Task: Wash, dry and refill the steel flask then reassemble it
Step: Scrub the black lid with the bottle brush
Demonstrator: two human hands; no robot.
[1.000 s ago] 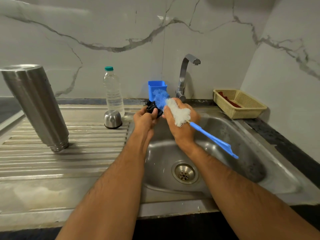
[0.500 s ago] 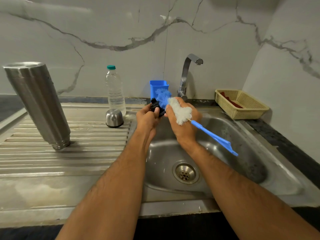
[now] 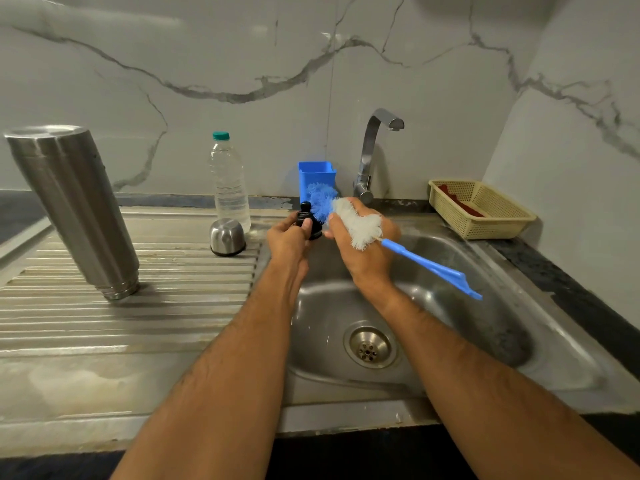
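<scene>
The steel flask body (image 3: 72, 206) stands upside down on the ribbed draining board, at the far left. Its small steel cap (image 3: 227, 237) sits mouth down beside a clear water bottle (image 3: 229, 181). My left hand (image 3: 289, 237) grips the black flask stopper (image 3: 308, 220) over the sink's back left corner. My right hand (image 3: 363, 247) holds a bottle brush (image 3: 353, 220) by its bristle end. The blue and white bristles touch the stopper, and the blue handle sticks out to the right over the basin.
The steel sink (image 3: 519, 341) has a drain (image 3: 369, 346) in the middle and a tap (image 3: 374, 150) at the back, with no water running. A blue holder (image 3: 317, 176) stands behind my hands. A yellow basket (image 3: 485, 209) sits at the back right.
The brush's bristle tip has shifted a little against the stopper. Both hands stay over the sink's back left corner.
</scene>
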